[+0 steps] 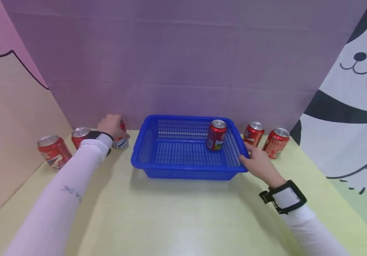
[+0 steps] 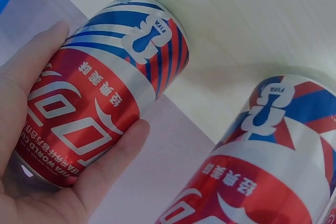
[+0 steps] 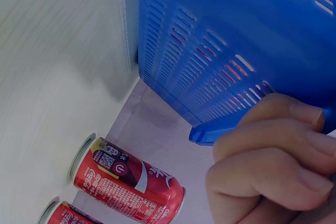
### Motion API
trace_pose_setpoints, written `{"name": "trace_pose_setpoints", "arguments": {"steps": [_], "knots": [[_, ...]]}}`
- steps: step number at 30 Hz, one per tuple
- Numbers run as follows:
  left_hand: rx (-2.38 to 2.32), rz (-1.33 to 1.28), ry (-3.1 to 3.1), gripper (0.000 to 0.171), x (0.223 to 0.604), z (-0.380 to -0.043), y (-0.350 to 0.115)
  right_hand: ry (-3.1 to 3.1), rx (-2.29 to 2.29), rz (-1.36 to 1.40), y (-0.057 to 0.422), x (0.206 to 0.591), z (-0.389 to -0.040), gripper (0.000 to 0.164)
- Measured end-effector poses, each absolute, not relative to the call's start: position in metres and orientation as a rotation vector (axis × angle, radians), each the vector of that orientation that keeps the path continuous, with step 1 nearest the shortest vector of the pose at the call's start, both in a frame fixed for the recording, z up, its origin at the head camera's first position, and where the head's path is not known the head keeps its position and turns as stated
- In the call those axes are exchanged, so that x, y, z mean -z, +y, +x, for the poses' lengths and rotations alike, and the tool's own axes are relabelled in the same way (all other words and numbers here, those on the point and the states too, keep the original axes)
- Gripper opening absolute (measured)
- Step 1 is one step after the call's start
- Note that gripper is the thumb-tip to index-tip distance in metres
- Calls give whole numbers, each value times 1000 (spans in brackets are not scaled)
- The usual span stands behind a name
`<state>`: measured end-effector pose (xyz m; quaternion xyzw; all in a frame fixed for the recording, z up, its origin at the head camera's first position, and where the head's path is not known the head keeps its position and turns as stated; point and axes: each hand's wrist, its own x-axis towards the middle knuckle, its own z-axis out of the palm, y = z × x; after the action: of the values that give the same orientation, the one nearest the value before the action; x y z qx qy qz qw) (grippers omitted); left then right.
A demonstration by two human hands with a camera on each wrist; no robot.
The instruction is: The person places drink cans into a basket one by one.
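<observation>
A blue plastic basket (image 1: 183, 166) stands in the middle of the table, and one red soda can (image 1: 216, 136) is upright inside it, near its right end. My right hand (image 1: 261, 165) holds the basket's right rim; in the right wrist view its curled fingers (image 3: 268, 156) lie at the rim. To the left of the basket, my left hand (image 1: 110, 126) grips another soda can (image 1: 121, 137) from above. In the left wrist view, thumb and fingers wrap the red upper part of this can (image 2: 100, 93), with its blue-and-white striped bottom close over the tabletop.
Two more cans (image 1: 54, 152) (image 1: 80, 136) stand at the left, beside and behind my left forearm. Right of the basket are two others (image 1: 253, 133) (image 1: 276, 143), close to my right hand. A purple-grey backdrop (image 1: 183, 64) rises behind the pale table (image 1: 177, 220).
</observation>
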<state>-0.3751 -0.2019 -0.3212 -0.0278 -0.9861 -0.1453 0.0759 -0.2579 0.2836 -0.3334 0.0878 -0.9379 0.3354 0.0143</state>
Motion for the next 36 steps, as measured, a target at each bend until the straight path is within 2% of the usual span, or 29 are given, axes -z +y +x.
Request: {"name": "trace_pose_setpoints", "arguments": {"steps": [13, 23, 29, 36], "knots": [[450, -161, -2922, 59, 301, -372, -205, -2937, -1039, 256, 285, 334, -257, 59], [451, -268, -2824, 57, 264, -352, -203, -2923, -1037, 273, 285, 333, -258, 60], [448, -301, -2839, 61, 234, -338, -179, -2931, -1022, 252, 286, 331, -257, 61], [320, -457, -2803, 64, 200, -321, -139, -2936, -1019, 257, 282, 331, -258, 60]]}}
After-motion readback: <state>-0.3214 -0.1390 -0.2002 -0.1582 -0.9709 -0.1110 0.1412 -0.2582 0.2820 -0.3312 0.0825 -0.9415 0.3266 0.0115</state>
